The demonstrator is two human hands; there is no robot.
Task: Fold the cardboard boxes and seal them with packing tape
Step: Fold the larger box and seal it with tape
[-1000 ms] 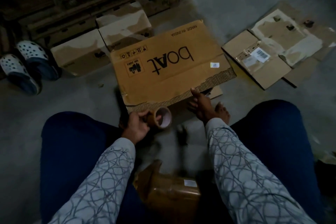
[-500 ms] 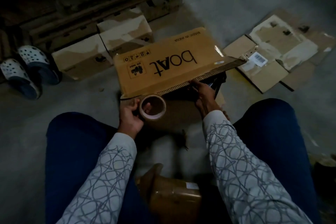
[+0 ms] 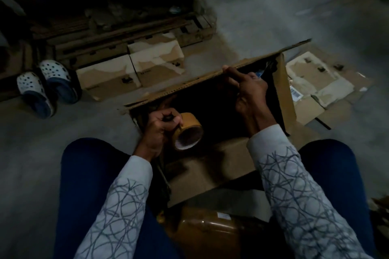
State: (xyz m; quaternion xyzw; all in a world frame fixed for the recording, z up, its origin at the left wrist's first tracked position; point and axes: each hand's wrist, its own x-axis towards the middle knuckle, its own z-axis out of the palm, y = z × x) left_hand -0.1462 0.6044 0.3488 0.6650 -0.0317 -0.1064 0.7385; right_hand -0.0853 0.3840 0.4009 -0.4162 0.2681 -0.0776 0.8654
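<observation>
Cardboard box (image 3: pixel 283 90), on floor (image 3: pixel 63 128), is held part-opened: top edge pinched by right hand (image 3: pixel 250 92), tape roll (image 3: pixel 188 132) gripped in left hand (image 3: pixel 160 126). Flaps not yet folded, nothing taped; most work judged left.

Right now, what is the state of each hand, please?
Left hand: closed around the tape roll.
Right hand: closed on the upper edge of the cardboard box.
</observation>
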